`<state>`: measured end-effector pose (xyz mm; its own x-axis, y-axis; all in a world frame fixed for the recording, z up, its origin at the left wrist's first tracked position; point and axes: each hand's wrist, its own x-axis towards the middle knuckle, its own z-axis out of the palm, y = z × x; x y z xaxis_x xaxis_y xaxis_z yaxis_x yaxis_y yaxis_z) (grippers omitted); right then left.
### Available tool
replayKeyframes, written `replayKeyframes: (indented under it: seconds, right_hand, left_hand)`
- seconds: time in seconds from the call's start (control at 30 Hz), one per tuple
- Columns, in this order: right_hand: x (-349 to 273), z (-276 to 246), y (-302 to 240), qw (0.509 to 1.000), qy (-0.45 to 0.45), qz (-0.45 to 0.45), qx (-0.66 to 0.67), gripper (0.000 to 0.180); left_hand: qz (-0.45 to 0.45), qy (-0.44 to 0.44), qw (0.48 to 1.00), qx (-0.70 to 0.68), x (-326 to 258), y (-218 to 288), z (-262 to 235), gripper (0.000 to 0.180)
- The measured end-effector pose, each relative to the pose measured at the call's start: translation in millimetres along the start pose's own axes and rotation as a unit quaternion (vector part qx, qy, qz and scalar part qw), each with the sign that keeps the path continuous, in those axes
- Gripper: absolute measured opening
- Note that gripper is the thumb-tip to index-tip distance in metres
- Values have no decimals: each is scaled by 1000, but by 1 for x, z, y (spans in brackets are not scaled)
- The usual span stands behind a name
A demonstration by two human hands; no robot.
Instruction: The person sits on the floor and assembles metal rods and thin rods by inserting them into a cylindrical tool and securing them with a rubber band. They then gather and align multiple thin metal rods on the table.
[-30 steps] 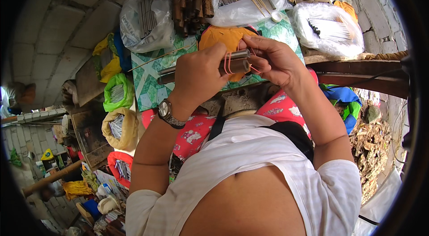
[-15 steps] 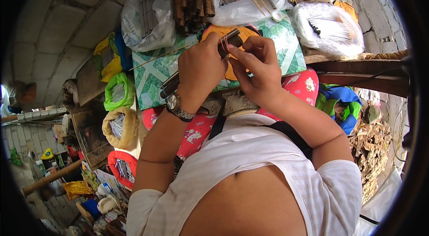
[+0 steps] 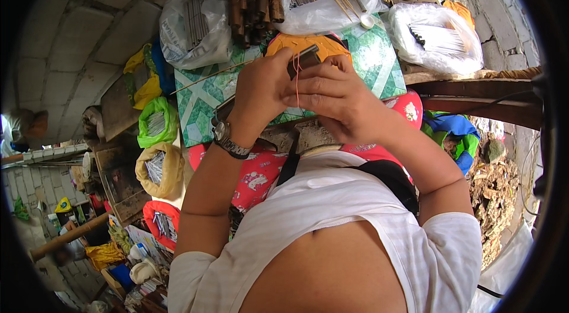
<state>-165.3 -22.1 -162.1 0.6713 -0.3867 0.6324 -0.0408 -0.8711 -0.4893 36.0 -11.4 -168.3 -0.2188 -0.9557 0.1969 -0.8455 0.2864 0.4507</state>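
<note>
Over green tabletop point(image 3: 197, 116), tubes point(image 3: 305, 58) are clasped by left hand point(image 3: 264, 92); if overstretched by right hand point(image 3: 341, 101), fingers bunched, red band point(image 3: 297, 76) may snap.

Light is uneven, strongest at the upper right of the frame, where a white plastic bag point(image 3: 467, 57) nearly washes out. Glare whitens a patch of the green worktop point(image 3: 382, 70) just right of upper centre. The block wall point(image 3: 77, 34) at upper left sits in dull shade, and the clutter point(image 3: 142, 271) at lower left looks dim and soft. The left hand point(image 3: 267, 85) and right hand point(image 3: 335, 96) are readable, gently shaded. Fisheye distortion bows the wall's lines; black fills the 4 corners.
</note>
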Motion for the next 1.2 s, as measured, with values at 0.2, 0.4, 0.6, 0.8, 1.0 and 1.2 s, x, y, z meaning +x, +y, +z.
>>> replayKeyframes:
  seconds: [0.2,0.4,0.6,0.8,1.0,1.2]
  right_hand:
    - [10,-33,28,987,-30,-12,-159,59]
    - [4,-34,44,984,-64,-1,-169,52]
    - [-9,-9,7,989,-29,-101,-100,29]
    - [-7,0,3,994,54,11,99,13]
    - [0,-3,22,655,211,504,522,19]
    - [13,-14,22,708,173,501,468,19]
  left_hand:
    - [36,-55,996,56,-14,19,1,24]
    - [-3,59,996,-60,-11,17,-21,20]
    - [-133,39,982,-128,4,7,-11,14]
    - [-183,15,958,-222,10,9,-10,15]
    - [-36,73,984,-161,-5,18,-12,20]
    - [59,21,997,45,-11,21,-8,29]
